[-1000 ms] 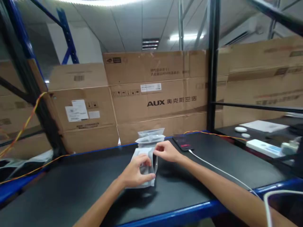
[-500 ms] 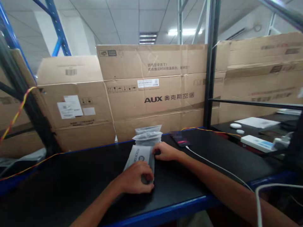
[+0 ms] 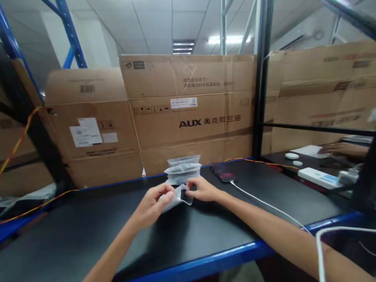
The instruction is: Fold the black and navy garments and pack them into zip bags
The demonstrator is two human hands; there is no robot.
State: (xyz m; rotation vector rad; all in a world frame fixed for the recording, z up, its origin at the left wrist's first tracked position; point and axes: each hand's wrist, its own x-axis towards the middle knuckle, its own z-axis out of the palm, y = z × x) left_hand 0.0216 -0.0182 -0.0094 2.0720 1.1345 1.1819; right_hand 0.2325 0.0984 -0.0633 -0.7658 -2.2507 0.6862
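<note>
A frosted plastic bag (image 3: 175, 201) is raised off the black tabletop, its mouth spread open toward the right. My left hand (image 3: 152, 205) is closed on the bag's left side, thumb on top. At the mouth, my right hand (image 3: 203, 190) is pinched round a small black object (image 3: 185, 193), partly hidden by the fingers and the plastic. I cannot make out its kind. Just behind the hands lies a stack of filled clear bags (image 3: 183, 169).
A phone (image 3: 225, 175) with a white cable (image 3: 264, 203) lies to the right. Cardboard boxes (image 3: 190, 137) wall the back. On the right-hand table are a power strip (image 3: 319, 178) and another person's hand (image 3: 342, 149). A blue edge (image 3: 205, 264) borders the table's front.
The bag was lying flat with its print showing; now it is lifted with its mouth open. My left hand has moved left and up. Another person's hand has appeared at right.
</note>
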